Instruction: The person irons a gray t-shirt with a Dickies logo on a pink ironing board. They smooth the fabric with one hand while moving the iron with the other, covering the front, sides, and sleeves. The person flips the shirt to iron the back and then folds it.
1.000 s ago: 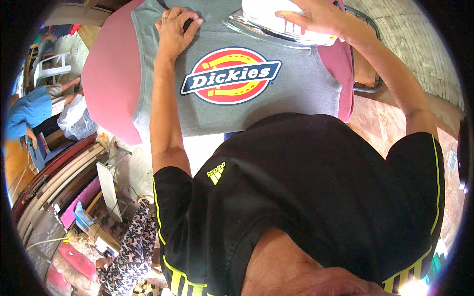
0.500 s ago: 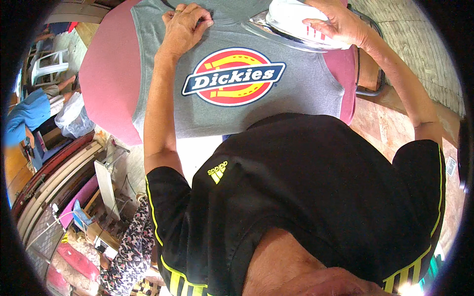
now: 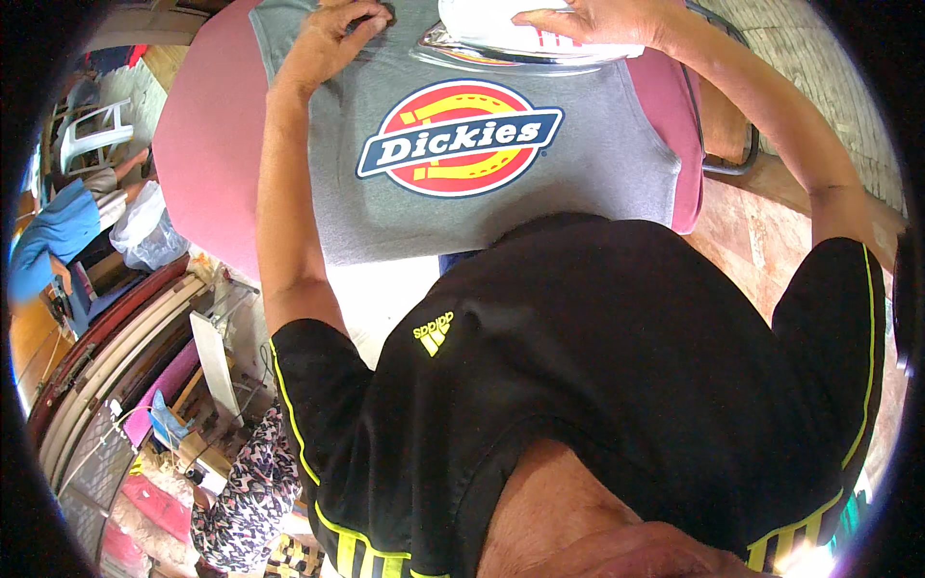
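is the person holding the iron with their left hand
No, the right hand holds the iron, while the left hand is at the grey shirt near the picture's top edge.

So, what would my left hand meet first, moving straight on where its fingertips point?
Rightward across the grey fabric shirt, your left hand would probably meet the white-and-chrome clothes iron first; depth is unclear.

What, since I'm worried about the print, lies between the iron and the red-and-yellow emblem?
In the head view, only a bare strip of the grey shirt shows between the iron and the emblem.
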{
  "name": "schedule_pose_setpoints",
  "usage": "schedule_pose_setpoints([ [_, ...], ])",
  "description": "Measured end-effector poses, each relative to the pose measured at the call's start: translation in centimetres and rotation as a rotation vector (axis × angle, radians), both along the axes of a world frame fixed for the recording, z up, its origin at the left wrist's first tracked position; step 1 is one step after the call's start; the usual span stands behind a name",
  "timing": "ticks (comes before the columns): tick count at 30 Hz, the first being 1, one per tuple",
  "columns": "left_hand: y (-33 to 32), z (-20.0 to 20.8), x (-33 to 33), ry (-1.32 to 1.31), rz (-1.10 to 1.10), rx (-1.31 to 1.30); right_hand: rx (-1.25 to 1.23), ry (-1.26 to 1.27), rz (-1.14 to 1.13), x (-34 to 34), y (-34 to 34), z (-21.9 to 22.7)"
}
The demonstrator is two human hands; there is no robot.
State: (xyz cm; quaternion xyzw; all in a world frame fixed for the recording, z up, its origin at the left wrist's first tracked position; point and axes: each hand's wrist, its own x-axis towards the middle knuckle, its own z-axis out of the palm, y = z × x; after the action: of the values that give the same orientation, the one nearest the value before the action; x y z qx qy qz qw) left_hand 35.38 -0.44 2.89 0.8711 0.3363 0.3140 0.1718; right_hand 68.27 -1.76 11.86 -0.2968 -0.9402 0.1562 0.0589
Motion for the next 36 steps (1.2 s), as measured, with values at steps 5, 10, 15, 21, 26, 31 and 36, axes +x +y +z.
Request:
schedule_pose_setpoints([
  [5,0.9,-0.5,-2.2,0.206,0.025,0.047,-0.046,-0.035,0.008,-2.2,0.2,0.8],
  [10,2.1,-1.3,-2.2,0.343,0.084,0.199,0.014,0.098,0.089,-4.5,0.9,-0.4],
  [15,3.2,-2.3,-4.4,0.121,0.019,-0.217,-0.045,0.065,0.073,-6.5,1.0,0.1],
  [21,4.1,0.7,-8.2,0.218,0.472,0.009,0.078,-0.018,0.039,-6.1,1.5,-1.0],
  [26,8.6,-1.2,-9.8,0.299,0.426,0.000,-0.007,0.002,-0.074,-7.2,0.6,-0.7],
  [31,12.5,-1.7,-11.2,-0.039,0.135,-0.212,0.096,0.079,-0.062,-10.2,0.3,-0.9],
  [36,12.6,-1.5,-10.8,-0.141,0.107,-0.295,0.092,0.197,-0.230,-14.9,1.0,-2.0],
])
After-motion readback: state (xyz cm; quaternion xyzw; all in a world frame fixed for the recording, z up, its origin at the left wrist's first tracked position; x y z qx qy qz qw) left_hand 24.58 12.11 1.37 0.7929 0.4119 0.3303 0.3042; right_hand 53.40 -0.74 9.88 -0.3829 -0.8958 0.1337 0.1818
